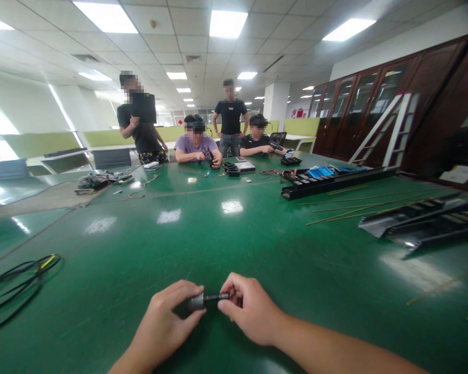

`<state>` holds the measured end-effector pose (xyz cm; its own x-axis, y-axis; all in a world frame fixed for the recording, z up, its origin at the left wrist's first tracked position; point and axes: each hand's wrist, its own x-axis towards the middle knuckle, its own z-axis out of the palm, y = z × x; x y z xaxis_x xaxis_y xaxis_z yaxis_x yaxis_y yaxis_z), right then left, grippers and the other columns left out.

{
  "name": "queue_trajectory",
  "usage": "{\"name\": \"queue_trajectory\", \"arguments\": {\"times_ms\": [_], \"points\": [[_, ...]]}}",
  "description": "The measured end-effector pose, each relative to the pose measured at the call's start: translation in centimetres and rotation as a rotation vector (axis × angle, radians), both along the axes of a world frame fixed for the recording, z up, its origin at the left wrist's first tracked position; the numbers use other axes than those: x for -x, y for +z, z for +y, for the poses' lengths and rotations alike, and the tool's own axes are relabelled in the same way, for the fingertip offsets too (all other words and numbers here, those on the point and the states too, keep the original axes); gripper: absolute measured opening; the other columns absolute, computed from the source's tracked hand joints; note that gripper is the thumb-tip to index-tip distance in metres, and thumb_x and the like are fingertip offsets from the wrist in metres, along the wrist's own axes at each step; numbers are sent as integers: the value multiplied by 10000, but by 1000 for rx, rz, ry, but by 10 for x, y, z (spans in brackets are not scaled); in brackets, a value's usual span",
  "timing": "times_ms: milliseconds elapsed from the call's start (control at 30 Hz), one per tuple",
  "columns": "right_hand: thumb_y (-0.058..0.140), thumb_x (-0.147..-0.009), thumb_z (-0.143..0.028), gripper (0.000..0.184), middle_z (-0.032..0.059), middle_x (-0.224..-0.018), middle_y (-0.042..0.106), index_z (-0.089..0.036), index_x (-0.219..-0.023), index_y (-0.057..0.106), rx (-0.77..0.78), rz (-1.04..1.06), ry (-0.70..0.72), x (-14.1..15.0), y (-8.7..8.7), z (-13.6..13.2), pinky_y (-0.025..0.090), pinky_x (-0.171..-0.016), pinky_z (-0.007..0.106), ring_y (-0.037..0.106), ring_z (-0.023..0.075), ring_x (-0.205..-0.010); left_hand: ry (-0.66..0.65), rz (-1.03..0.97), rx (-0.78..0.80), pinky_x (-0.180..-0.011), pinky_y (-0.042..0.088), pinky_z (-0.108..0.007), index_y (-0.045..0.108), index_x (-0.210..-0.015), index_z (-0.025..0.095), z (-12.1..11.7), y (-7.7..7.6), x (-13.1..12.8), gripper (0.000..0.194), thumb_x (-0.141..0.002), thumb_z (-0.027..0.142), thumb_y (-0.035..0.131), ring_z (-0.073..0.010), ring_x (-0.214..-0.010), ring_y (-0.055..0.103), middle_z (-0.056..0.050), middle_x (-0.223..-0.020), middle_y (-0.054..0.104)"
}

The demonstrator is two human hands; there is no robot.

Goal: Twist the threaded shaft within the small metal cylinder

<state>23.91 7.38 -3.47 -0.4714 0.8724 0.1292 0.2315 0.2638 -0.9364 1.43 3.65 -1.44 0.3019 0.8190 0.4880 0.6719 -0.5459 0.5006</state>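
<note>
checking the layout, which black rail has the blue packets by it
The farthest rail, with the blue packets just behind it; the two nearer rails on the right have none beside them.

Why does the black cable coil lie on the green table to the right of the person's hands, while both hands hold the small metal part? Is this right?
Not quite: in the head view, the black cable coil lies to the left of the hands, not the right. The rest stands: the left hand and right hand hold the small metal part, and the coil lies on the green table.
</note>
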Motion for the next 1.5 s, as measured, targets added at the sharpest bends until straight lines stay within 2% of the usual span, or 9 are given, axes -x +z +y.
{"name": "queue_trajectory", "arguments": {"times_ms": [1100,1500], "points": [[639,-790,-154,72,-30,-640,603,-174,-849,603,42,32,-23,-2,3,0,393,-542,226,562,123,-574,27,28,-5,-800,589,-283,714,-1046,236,0,0,4,216,-834,197,703,-199,-890,714,-54,-972,733],[640,-786,-142,77,-33,-630,588,-174,-836,592,74,51,-17,-1,4,0,380,-529,226,558,123,-566,74,71,-64,-845,600,-319,720,-1076,268,1,-4,10,261,-819,223,728,-213,-944,717,-41,-1015,743]]}}
